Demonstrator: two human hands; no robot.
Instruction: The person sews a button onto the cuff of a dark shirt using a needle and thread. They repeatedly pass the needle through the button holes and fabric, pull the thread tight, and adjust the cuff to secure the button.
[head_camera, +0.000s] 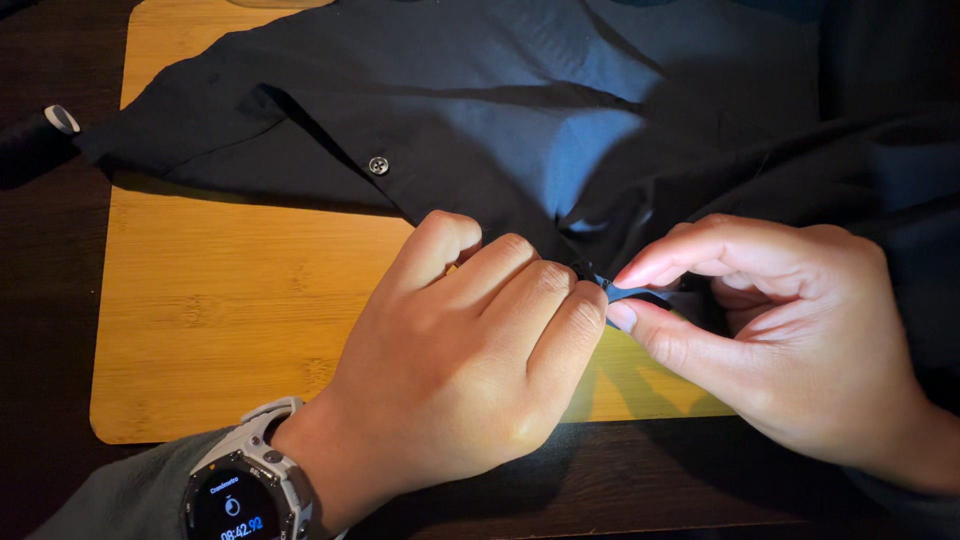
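the left hand (470, 350) is curled into a loose fist, its fingers folded down over the near edge of a dark shirt (520, 130), and its grip is closed on that cloth. the right hand (790, 330) meets it from the other side: thumb and forefinger are pinched shut on a small fold of the shirt's edge (630, 293), a thin dark strip that shows just between the two grips. the fold sits right at the fingertips of both hands, touching each, and the rest of the shirt spreads away beyond the knuckles, up and to both sides. a small pale button (378, 165) lies on the fabric well beyond the left grip, up and to its left. under the shirt and the left hand is a wooden board (220, 300), bare on the side left of the left grip, and it rests on a dark worktop (620, 490) that shows nearest the wrists. a grey watch (245, 485) with a lit face sits on the left wrist, above a grey-green sleeve (130, 495). a dark spool-like object (35, 140) lies far out to the left of both grips, hard to make out
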